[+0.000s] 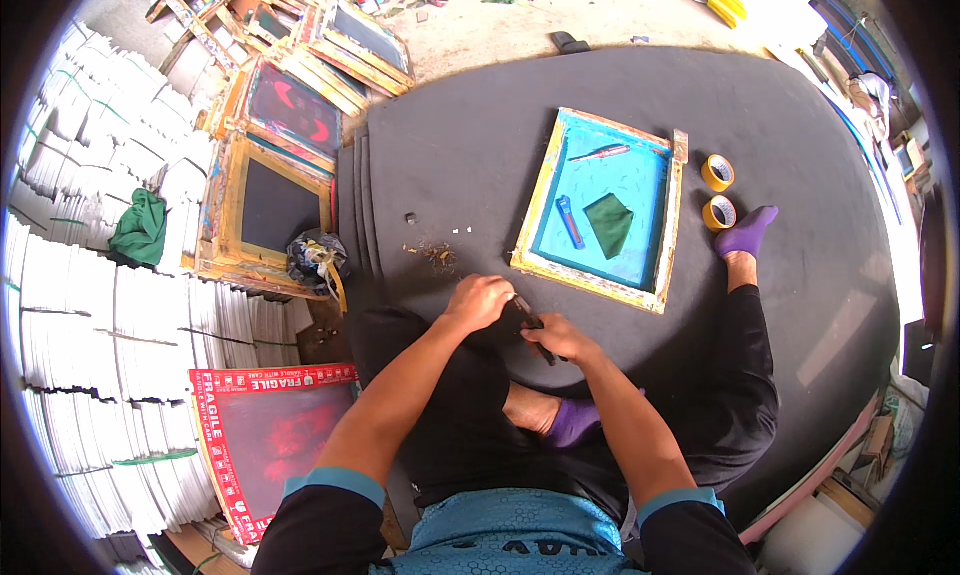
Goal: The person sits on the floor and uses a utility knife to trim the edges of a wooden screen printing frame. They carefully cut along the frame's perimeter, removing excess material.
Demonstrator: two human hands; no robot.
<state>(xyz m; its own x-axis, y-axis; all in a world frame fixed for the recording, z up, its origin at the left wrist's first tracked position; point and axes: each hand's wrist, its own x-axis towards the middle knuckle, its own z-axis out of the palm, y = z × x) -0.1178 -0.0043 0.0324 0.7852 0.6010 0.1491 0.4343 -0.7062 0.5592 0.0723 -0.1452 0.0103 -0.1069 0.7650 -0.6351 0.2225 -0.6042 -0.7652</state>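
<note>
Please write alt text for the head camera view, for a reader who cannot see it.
A person seated on a dark mat holds a small dark tool between the left hand and right hand. A wooden frame with blue screen lies just ahead.

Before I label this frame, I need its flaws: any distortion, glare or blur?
Head view: fisheye bends the mat edge, with a dark vignette at the rim; daylight is even, no hard glare; both hands, left and right, look sharp.
</note>
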